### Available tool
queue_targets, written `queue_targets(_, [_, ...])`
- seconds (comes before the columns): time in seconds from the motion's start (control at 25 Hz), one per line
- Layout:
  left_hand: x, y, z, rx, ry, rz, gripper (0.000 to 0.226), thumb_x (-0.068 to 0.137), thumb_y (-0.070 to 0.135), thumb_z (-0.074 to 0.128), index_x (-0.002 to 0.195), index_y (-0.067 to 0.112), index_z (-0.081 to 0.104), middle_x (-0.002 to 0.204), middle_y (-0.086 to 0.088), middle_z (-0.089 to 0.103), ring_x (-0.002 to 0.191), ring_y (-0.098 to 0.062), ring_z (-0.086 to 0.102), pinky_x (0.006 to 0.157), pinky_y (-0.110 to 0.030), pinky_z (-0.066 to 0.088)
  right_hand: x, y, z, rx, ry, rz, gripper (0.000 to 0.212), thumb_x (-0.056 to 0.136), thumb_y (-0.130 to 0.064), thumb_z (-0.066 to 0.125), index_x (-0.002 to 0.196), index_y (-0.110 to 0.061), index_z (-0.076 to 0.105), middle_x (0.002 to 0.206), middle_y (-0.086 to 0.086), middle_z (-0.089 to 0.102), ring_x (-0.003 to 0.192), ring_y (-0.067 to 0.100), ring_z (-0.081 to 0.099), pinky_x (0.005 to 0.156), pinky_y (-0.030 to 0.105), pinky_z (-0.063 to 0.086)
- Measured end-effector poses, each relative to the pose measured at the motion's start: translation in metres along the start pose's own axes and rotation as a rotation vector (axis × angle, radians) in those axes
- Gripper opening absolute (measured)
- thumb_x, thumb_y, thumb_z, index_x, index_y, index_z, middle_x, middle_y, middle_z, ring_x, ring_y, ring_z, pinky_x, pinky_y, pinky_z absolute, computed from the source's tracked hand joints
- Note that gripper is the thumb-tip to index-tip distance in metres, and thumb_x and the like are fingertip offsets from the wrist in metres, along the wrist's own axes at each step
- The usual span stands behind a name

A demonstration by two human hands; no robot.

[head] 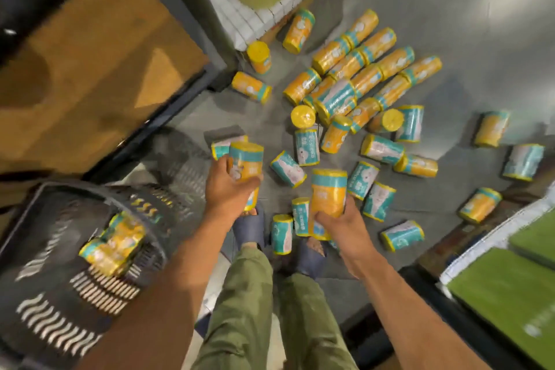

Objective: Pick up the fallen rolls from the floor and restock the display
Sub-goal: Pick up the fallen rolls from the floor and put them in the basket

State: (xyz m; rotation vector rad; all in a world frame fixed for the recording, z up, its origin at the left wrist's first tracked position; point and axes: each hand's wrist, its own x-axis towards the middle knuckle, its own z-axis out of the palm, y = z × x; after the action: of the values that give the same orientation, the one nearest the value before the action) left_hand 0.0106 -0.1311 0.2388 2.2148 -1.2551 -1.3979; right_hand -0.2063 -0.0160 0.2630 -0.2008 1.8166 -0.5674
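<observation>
Gripping one roll (246,164) in left hand (229,189), a second roll (329,192) in right hand (341,227), long axes pointing away from the wrists. Beyond both hands, strewn across floor (480,39) at all angles: fallen rolls (382,149).

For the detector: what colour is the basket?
The basket is black, seen best in head view.

Many rolls (354,81) lie all over the floor (480,39). Each is a short, fat tube in a yellow and blue-green wrap. Most lie on their sides, and some touch in a pile. A few stand on end, yellow tops up. The left hand (231,186) holds one roll (244,165) upright. The right hand (339,225) holds a second roll (329,192) upright. More rolls (115,237) lie in the basket (60,294).
</observation>
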Motion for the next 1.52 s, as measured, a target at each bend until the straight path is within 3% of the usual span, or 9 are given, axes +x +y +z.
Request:
queue_targets(0.28, [-0.147,-0.007,-0.138,-0.368,0.059,-0.182,0.038,0.075,0.009,0.088,0.095,0.022,0.059,0.083,0.004,0.070,0.061,0.006,0.063,0.061,-0.019,0.052,-0.141,-0.057,0.050,-0.188,-0.330,-0.091,0.073,0.047,-0.030,0.081,0.115,-0.013,0.060,0.105,0.011,0.075,0.092,0.025,0.071,0.082,0.044,0.059])
queue_targets(0.4, [-0.187,-0.051,-0.202,-0.488,0.123,-0.236,0.039,0.078,0.006,0.086,0.104,0.021,0.061,0.088,0.005,0.074,0.070,0.002,0.069,0.062,-0.018,0.054,-0.187,-0.052,0.111,-0.296,-0.398,-0.100,0.071,0.053,-0.029,0.083,0.120,-0.017,0.061,0.110,0.012,0.075,0.096,0.027,0.073,0.086,0.049,0.061])
queue_targets(0.6, [-0.213,-0.173,-0.304,-0.642,0.226,-0.326,0.029,0.084,0.014,0.083,0.104,0.024,0.065,0.093,0.009,0.076,0.082,-0.005,0.073,0.068,-0.022,0.054,-0.256,-0.017,0.252,-0.465,-0.427,-0.155,0.026,0.095,-0.012,0.068,0.120,-0.014,0.060,0.109,0.013,0.073,0.092,0.023,0.072,0.078,0.039,0.060])
queue_targets(0.76, [-0.201,-0.287,-0.347,-0.702,0.240,-0.447,0.036,0.083,0.022,0.084,0.113,0.020,0.066,0.100,0.003,0.075,0.084,-0.007,0.070,0.071,-0.026,0.055,-0.266,0.037,0.364,-0.634,-0.424,-0.180,0.049,0.074,-0.035,0.080,0.116,-0.014,0.064,0.106,0.009,0.076,0.092,0.024,0.075,0.084,0.046,0.062])
queue_targets(0.96, [-0.153,-0.411,-0.333,-0.644,0.322,-0.598,0.045,0.072,0.033,0.090,0.109,0.024,0.065,0.098,0.002,0.074,0.087,-0.018,0.071,0.082,-0.036,0.060,-0.204,0.109,0.454,-0.868,-0.443,-0.174,0.032,0.082,-0.031,0.081,0.107,-0.019,0.066,0.105,0.007,0.075,0.091,0.022,0.074,0.087,0.044,0.061])
queue_targets(1.08, [-0.113,-0.465,-0.298,-0.586,0.314,-0.713,0.052,0.067,0.040,0.090,0.108,0.021,0.065,0.099,0.000,0.074,0.087,-0.020,0.071,0.081,-0.036,0.060,-0.142,0.152,0.491,-0.988,-0.471,-0.161,0.044,0.081,-0.028,0.085,0.116,-0.015,0.063,0.109,0.009,0.074,0.094,0.024,0.074,0.088,0.044,0.061])
queue_targets(1.24, [-0.057,-0.516,-0.255,-0.532,0.267,-0.842,0.052,0.072,0.040,0.087,0.114,0.017,0.068,0.107,0.000,0.073,0.096,-0.021,0.069,0.079,-0.027,0.053,-0.066,0.205,0.532,-1.184,-0.528,-0.145,0.057,0.073,-0.036,0.091,0.119,-0.018,0.063,0.111,0.004,0.074,0.096,0.020,0.073,0.090,0.042,0.061])
queue_targets(1.44, [0.014,-0.564,-0.220,-0.510,0.251,-0.941,0.061,0.075,0.037,0.086,0.126,0.014,0.062,0.122,-0.007,0.068,0.110,-0.028,0.066,0.080,-0.031,0.050,0.007,0.257,0.580,-1.256,-0.569,-0.140,0.032,0.076,-0.038,0.086,0.098,-0.021,0.070,0.100,0.001,0.075,0.087,0.016,0.071,0.084,0.035,0.059])
queue_targets(1.52, [0.031,-0.578,-0.207,-0.484,0.246,-0.953,0.072,0.074,0.040,0.087,0.132,0.015,0.054,0.126,-0.008,0.064,0.115,-0.030,0.063,0.082,-0.034,0.047,0.027,0.276,0.596,-1.294,-0.561,-0.117,0.047,0.072,-0.044,0.086,0.108,-0.018,0.072,0.104,0.002,0.076,0.092,0.019,0.072,0.083,0.033,0.059])
